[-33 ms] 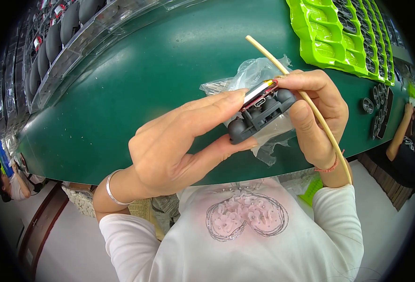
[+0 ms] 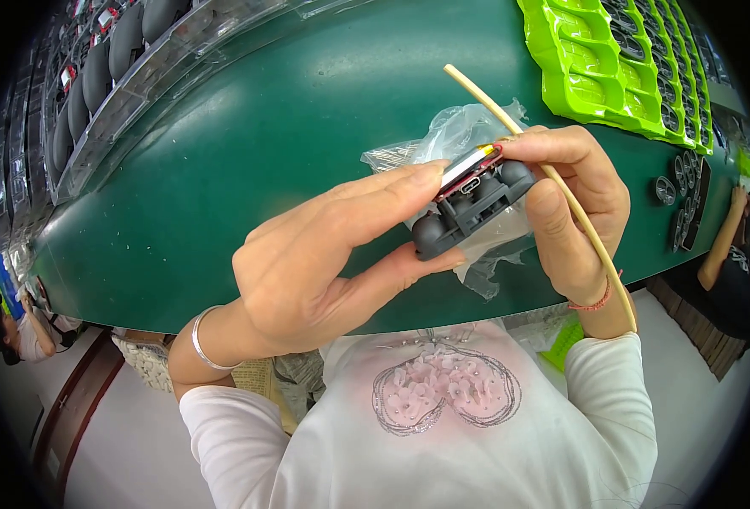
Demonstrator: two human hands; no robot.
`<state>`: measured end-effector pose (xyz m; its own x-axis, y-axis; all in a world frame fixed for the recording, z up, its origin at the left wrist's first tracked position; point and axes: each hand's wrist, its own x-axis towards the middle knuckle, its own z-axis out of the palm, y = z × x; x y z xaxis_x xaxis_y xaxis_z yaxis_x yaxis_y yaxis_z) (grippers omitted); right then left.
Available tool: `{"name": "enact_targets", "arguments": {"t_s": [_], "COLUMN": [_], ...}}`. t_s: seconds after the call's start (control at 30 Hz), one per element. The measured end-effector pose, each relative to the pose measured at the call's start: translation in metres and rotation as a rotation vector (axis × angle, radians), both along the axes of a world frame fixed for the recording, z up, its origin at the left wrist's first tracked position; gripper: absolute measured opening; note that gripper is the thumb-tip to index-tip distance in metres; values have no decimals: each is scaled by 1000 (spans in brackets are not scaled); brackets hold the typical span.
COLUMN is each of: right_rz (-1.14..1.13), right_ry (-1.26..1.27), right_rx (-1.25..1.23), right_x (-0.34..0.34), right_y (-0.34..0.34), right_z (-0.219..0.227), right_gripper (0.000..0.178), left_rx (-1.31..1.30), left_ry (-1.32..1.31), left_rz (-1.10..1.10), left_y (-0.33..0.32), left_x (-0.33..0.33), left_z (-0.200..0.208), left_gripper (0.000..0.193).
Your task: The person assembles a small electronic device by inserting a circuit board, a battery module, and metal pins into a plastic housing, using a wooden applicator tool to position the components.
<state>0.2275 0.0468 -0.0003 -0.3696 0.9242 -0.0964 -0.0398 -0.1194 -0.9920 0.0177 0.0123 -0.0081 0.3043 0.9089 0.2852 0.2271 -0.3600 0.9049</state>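
Between my hands is a dark grey electronic housing (image 2: 477, 216) with rounded ends, tilted up. Its side shows a small metal charging port, a red circuit board edge and a flat silver battery-like part (image 2: 462, 170) with yellow tape. My left hand (image 2: 315, 254) is closed on it, fingers above and thumb below. With my right hand (image 2: 587, 187) I hold a thin pale wooden stick (image 2: 585, 219) that slants across the palm toward the wrist. The right index fingertip touches the housing's upper end, near a red wire.
Under my hands a clear plastic bag (image 2: 455, 127) lies on the green table (image 2: 307, 93), thin sticks beside it. A bright green tray (image 2: 578, 64) holds dark parts; round dark parts (image 2: 685, 182) lie nearby. Clear trays (image 2: 129, 110) of dark shells stand left. Other people sit at both sides.
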Motion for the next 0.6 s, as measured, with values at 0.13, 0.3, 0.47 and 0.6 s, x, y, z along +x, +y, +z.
{"name": "enact_targets", "arguments": {"t_s": [0.13,0.3,0.47,0.6], "right_rz": [5,24,39,46], "right_ry": [4,-31,-17,21], "right_rx": [0,41,88,120], "right_x": [1,1,2,1], "right_y": [0,1,2,2], "right_z": [-1,0,-4,-9], "right_gripper": [41,38,35,32], "left_rx": [23,108,163,189], "left_ry": [-1,42,41,54], "left_rz": [-5,-2,-23,-27], "left_y": [0,5,9,10], "left_x": [0,-2,-4,-5], "left_z": [-1,-1,-3,-2], "left_gripper": [54,52,47,44]}}
